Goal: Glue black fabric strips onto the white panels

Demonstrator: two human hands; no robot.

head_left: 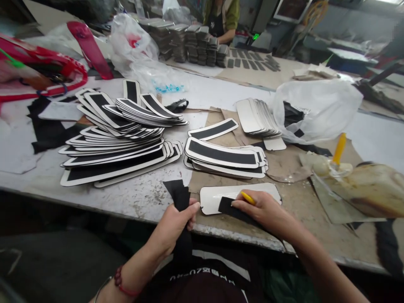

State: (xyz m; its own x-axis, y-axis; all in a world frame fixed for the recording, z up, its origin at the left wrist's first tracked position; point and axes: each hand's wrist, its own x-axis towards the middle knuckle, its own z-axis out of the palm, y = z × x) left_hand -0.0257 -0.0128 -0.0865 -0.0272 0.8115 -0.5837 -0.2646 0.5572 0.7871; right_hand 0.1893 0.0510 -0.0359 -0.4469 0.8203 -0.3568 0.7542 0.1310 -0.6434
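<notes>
My left hand (173, 229) is closed around a bunch of black fabric strips (176, 191), whose ends fan out above my fingers and hang below them. My right hand (268, 210) pinches one black strip (230, 207) over a white curved panel (210, 194) at the table's front edge. A yellow handle (248, 198) also sticks out of that hand; its other end is hidden. The white panel has a shiny wet-looking patch on its face. Behind it lies a small pile of white panels with black centres (222, 153).
A large stack of black-centred panels (116, 166) spreads at the left. Plain white panels (252, 118) lean beside a clear plastic bag (318, 109). At the right, a stained container (372, 185) stands near a yellow stick (340, 147). A person (221, 21) works behind grey stacks.
</notes>
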